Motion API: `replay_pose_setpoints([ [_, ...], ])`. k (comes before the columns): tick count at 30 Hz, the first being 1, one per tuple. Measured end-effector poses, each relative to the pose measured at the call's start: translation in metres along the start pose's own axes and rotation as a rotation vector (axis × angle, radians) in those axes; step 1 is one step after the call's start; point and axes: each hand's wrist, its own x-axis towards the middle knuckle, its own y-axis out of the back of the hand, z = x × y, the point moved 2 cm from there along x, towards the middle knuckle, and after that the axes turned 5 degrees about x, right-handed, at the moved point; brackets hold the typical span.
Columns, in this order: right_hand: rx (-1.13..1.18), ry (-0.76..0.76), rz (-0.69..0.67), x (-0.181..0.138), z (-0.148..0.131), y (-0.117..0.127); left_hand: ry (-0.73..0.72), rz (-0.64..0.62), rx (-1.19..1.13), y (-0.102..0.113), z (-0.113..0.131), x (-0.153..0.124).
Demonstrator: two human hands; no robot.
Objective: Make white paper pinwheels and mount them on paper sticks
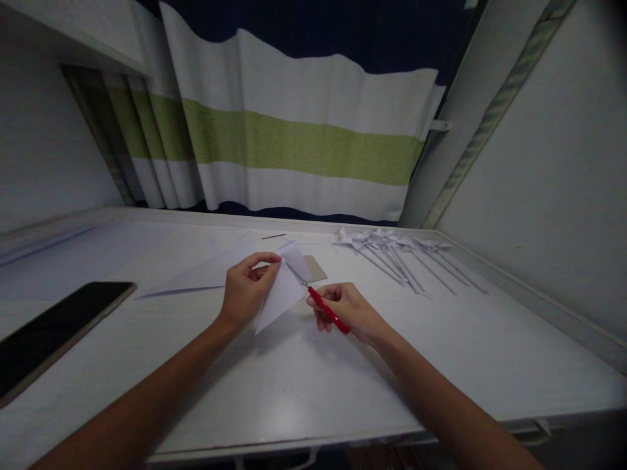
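My left hand (249,287) pinches a piece of white paper (283,297) near its top, in front of me and raised a little over the table. My right hand (350,310) is closed around the red handle of a pair of scissors (329,311), seen edge-on. Their thin metal blades point up and left into the paper, between an upper flap and the larger lower part. Part of the blades is hidden by the paper. Behind the paper lies a small beige card (316,268).
Several white paper pinwheels on sticks (396,251) lie at the back right. A large white sheet (196,274) and a thin dark stick (273,236) are behind my left hand. A phone (53,333) lies left on the white table (274,418). A striped curtain (304,147) hangs behind.
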Motion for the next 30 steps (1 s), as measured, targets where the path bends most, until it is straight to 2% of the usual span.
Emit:
replay_pose_setpoints([
  [4, -0.039, 0.014, -0.044, -0.001, 0.003, -0.002, -0.001, -0.004, -0.007, 0.001, -0.001, 0.000],
  [13, -0.100, -0.032, -0.325, -0.008, 0.006, 0.000, 0.025, -0.108, -0.043, 0.000, -0.001, 0.000],
  [19, -0.073, -0.109, -0.366, -0.013, -0.002, -0.001, -0.010, -0.107, -0.049, 0.002, 0.000, 0.000],
  [25, 0.064, -0.166, -0.401, -0.013, -0.002, -0.003, -0.012, -0.149, -0.062, 0.002, 0.001, 0.000],
  [30, 0.063, -0.090, -0.464, -0.017, -0.012, -0.002, 0.016, -0.113, -0.077, 0.004, 0.002, 0.001],
])
